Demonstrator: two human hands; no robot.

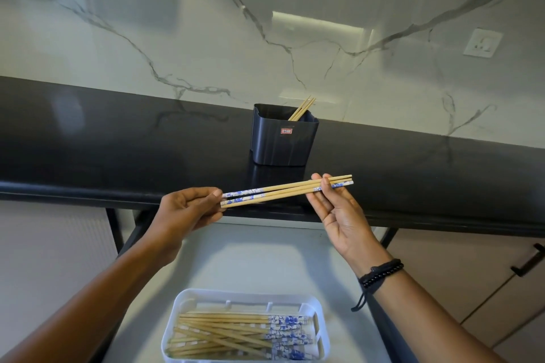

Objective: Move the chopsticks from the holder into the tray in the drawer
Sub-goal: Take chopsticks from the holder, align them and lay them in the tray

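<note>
Left hand (188,211) and right hand (339,212) pinch chopsticks (286,190) by the ends; a weak grip could drop sticks outside the tray (236,294) below.

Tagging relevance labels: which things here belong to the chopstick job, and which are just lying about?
Job: held chopsticks, left hand, right hand, black holder, leftover chopsticks, white tray, drawer.
Lying about: wall socket, cabinet handle, bracelet.
</note>
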